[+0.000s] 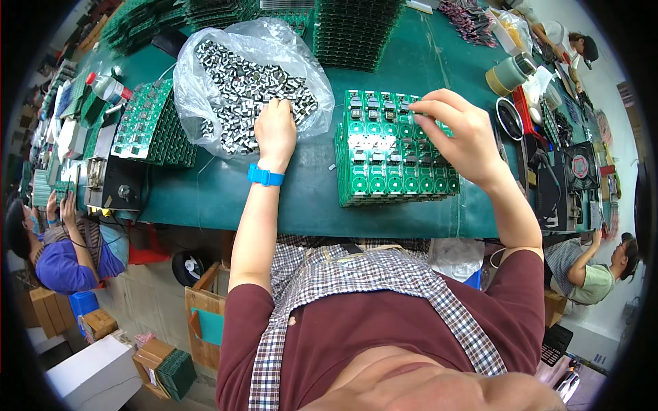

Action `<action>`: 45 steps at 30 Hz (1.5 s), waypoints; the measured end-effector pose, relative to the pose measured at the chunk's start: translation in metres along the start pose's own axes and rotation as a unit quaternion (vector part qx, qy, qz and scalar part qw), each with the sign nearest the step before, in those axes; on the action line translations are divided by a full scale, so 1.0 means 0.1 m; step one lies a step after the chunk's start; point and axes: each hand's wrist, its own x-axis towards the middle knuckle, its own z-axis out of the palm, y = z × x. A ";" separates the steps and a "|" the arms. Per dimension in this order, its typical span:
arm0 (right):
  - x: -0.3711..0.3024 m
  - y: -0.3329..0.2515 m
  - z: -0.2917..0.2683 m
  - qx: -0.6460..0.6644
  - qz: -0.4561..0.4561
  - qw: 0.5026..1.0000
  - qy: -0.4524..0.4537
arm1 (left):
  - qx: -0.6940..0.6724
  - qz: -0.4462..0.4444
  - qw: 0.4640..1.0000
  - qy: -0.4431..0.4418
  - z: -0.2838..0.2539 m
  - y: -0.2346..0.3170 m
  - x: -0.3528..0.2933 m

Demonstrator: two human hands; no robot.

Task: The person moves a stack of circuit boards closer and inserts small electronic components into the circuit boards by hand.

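My left hand [275,131], with a blue wristband [266,175], reaches into a clear plastic bag [186,85] full of small black-and-silver electronic components [236,79]. Its fingers are bunched together at the pile, and their tips are hidden. To the right, a stack of green circuit board panels [377,185] lies on the green table. Over the top panel's upper right part is my right hand [460,133], thumb and forefinger curled toward each other in a pinch. Whatever sits between those fingertips is too small to make out.
Taller board stacks stand behind [356,34] and left of the bag [147,130]. A capped bottle [108,88] is at far left, a green flask [510,74] at far right. One loose component [332,167] lies before the panels. Other people sit at both sides.
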 end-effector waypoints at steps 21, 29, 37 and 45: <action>0.37 0.26 0.35 0.040 -0.266 0.960 -0.083 | 0.013 -0.015 1.000 0.005 -0.01 -0.04 -0.17; 0.37 0.28 0.45 0.058 -0.291 0.955 -0.031 | 0.011 -0.014 1.000 0.009 -0.05 -0.02 -0.18; 0.37 0.27 0.41 0.077 -0.255 0.963 -0.046 | -0.035 -0.033 0.998 0.028 -0.04 -0.05 -0.16; 0.30 0.33 0.27 0.156 -0.203 0.967 -0.010 | -0.087 -0.053 0.994 0.029 -0.18 -0.08 -0.07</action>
